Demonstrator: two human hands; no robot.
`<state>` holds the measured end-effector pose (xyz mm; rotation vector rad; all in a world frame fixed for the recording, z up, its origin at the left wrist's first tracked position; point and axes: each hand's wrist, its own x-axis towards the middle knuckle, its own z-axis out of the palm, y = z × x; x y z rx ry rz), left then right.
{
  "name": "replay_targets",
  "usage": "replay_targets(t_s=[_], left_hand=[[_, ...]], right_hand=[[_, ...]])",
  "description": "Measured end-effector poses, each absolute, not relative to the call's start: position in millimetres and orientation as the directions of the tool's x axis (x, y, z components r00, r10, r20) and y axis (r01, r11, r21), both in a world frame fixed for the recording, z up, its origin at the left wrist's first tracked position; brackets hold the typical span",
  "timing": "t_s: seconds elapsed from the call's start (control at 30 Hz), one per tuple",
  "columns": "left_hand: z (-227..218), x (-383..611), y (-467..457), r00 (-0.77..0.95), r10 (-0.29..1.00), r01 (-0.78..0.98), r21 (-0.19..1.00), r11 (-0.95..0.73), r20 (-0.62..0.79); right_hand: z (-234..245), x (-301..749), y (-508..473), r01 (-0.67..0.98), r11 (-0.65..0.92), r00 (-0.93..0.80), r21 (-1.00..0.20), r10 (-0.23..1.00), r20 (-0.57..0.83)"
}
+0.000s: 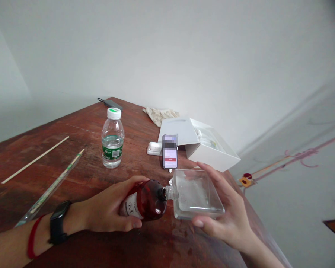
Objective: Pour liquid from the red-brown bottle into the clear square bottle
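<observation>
"What's the left grip (106, 206) doing?"

"Wrapped closed around a dark red bottle (145, 201), held on its side above the table (58, 163)."

"And the right grip (229, 230)?"

"Curled around a clear square glass bottle (198, 193), necks touching; a water bottle (113, 139) stands beyond."

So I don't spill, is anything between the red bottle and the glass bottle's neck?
Nothing visible stands between them. The dark red bottle in the left hand meets the neck of the square glass bottle in the right hand, mouth to neck.
</observation>
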<state>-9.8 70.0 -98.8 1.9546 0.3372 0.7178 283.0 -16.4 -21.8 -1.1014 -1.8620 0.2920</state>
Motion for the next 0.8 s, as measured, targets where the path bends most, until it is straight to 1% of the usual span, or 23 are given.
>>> replay_targets(t_s=[0.13,0.27,0.57,0.8], left_hand=[[-98.7,-9.4,69.7,0.793,0.505,-0.09,0.885,-0.456,0.341],[-97.7,-9.1,68.6,0.794,0.519,-0.071,0.897,-0.437,0.316],[-99.8,-9.3,68.9,0.789,0.52,-0.086,0.897,-0.434,0.327],[-97.9,-9.0,68.3,0.782,0.535,-0.064,0.896,-0.44,0.319]], right_hand=[[-20.6,282.4,-16.7,0.575,0.573,-0.181,-0.584,0.785,0.592],[-20.4,282.5,-17.0,0.578,0.581,-0.191,-0.574,0.78,0.596],[-21.1,283.6,-17.4,0.577,0.57,-0.185,-0.585,0.789,0.586],[-19.1,281.4,-16.8,0.566,0.584,-0.199,-0.581,0.781,0.591]])
